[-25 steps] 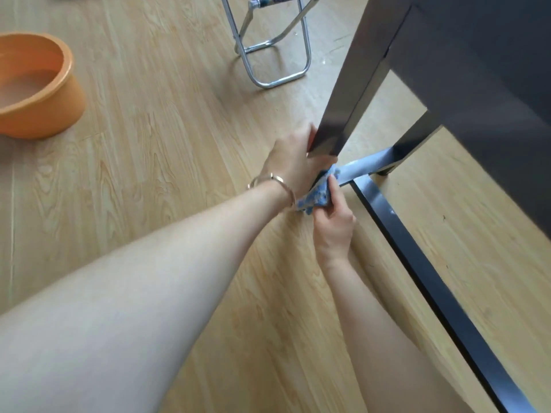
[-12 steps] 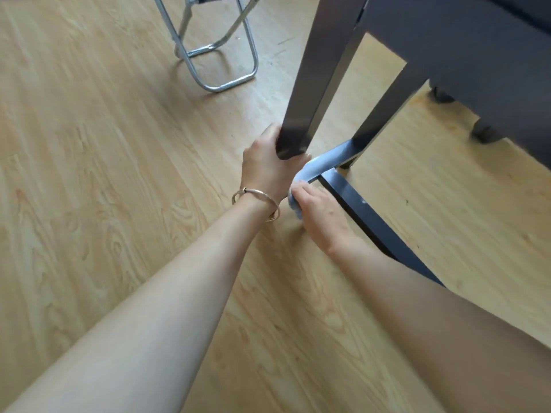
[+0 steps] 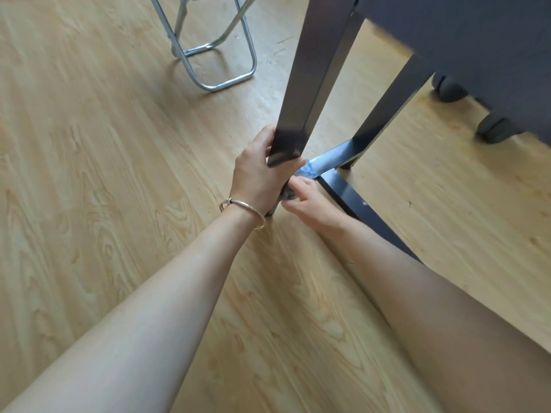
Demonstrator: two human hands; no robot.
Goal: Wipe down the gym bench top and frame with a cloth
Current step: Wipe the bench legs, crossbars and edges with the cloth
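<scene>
The bench's dark metal frame stands on the wood floor, with its near leg (image 3: 304,84) slanting down to the middle of the view. My left hand (image 3: 256,177), a bangle on its wrist, grips the bottom of that leg. Just right of it my right hand (image 3: 310,204) holds a blue cloth (image 3: 304,171) against the foot of the leg, where a low crossbar (image 3: 331,159) and a long floor rail (image 3: 357,207) meet. Most of the cloth is hidden between my hands. The dark bench top (image 3: 477,40) fills the upper right corner.
A folding stool with a chrome tube frame (image 3: 220,81) stands on the floor at the top centre. Two dark castor wheels (image 3: 495,129) sit under the bench at the right. Bare wood floor spreads to the left.
The view has swung right, so the orange basin left the frame. My right hand and the cloth have slid lower on the leg's foot. My left hand keeps its grip on the leg.
</scene>
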